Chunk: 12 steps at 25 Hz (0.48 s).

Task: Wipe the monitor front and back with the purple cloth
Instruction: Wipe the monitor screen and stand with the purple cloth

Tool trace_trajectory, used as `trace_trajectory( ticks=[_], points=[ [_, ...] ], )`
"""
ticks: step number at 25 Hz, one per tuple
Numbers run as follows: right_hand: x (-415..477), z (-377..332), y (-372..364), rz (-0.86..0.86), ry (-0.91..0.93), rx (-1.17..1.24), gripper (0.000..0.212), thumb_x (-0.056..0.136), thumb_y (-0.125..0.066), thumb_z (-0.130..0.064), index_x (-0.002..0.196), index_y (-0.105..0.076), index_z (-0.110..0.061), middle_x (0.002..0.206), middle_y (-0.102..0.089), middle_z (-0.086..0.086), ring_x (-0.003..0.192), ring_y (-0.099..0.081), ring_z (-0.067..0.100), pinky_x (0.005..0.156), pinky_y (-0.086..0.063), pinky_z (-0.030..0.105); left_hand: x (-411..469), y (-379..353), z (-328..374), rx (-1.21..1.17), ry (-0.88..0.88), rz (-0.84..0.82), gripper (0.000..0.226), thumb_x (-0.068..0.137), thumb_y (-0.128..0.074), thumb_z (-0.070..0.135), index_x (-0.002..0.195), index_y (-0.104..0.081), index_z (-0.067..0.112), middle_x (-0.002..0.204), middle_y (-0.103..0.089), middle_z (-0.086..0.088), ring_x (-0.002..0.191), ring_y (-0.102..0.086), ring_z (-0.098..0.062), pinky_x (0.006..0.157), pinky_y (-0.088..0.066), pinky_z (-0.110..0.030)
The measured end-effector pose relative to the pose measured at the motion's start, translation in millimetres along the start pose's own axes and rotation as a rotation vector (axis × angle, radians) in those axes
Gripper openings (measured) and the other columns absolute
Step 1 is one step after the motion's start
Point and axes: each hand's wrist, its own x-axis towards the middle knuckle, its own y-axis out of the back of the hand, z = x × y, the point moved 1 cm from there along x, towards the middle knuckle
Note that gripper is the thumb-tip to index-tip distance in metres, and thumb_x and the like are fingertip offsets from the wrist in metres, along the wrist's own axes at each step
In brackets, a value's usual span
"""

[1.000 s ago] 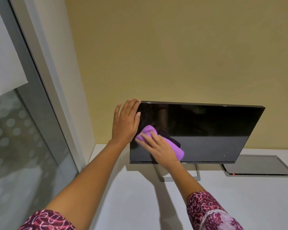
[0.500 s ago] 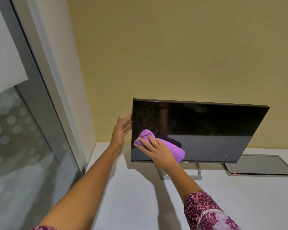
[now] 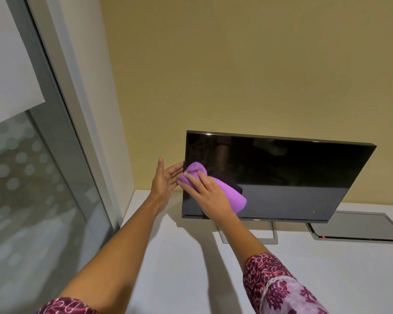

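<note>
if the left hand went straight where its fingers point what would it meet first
Probably the left edge of the monitor: the open left hand points right at it, fingertips nearly there. Depth is unclear, so they might slip behind it.

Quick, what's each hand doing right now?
Left hand: open, fingers straight at the monitor's left edge.
Right hand: holds the purple cloth against the monitor.

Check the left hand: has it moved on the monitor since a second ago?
Yes. The left hand slid from the top left corner of the monitor down to midway along its left edge.
</note>
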Motion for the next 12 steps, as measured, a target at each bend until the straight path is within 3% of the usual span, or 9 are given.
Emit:
trace_trajectory(
  ticks=[4,7,9,12],
  points=[
    [-37,-16,-30,-0.354,0.191,-0.092,0.092,0.066,-0.078,-0.015,0.146,-0.033,-0.02,0.146,-0.04,0.002,0.131,-0.04,0.028,0.099,-0.044,0.034,3,2,0,0.002,-0.002,-0.006,0.074,0.096,-0.009,0.057,0.133,-0.05,0.007,0.138,-0.05,-0.01,0.127,-0.048,-0.022,0.107,-0.035,-0.033],
    [-47,-13,-26,-0.484,0.334,-0.19,0.089,0.081,-0.068,-0.015,0.151,-0.012,-0.018,0.155,-0.021,0.004,0.139,-0.025,0.028,0.107,-0.033,0.037,2,2,-2,0.012,-0.024,0.01,0.073,0.097,-0.01,0.056,0.132,-0.051,0.008,0.137,-0.052,-0.01,0.125,-0.05,-0.021,0.106,-0.037,-0.033],
    [-40,-7,-17,-0.429,0.322,-0.178,0.091,0.081,-0.067,-0.01,0.151,-0.008,-0.016,0.155,-0.018,0.007,0.139,-0.023,0.031,0.109,-0.031,0.039,2,1,-3,0.004,-0.024,0.015,0.072,0.097,-0.01,0.056,0.132,-0.051,0.008,0.137,-0.051,-0.009,0.126,-0.049,-0.022,0.108,-0.035,-0.034],
    [-17,-2,-4,-0.277,0.099,-0.098,0.094,0.068,-0.074,-0.009,0.148,-0.025,-0.017,0.146,-0.033,0.007,0.13,-0.035,0.031,0.101,-0.041,0.037,1,1,-3,-0.005,-0.016,0.026,0.072,0.097,-0.01,0.056,0.13,-0.053,0.009,0.136,-0.053,-0.009,0.119,-0.053,-0.019,0.103,-0.037,-0.032]
  ],
)
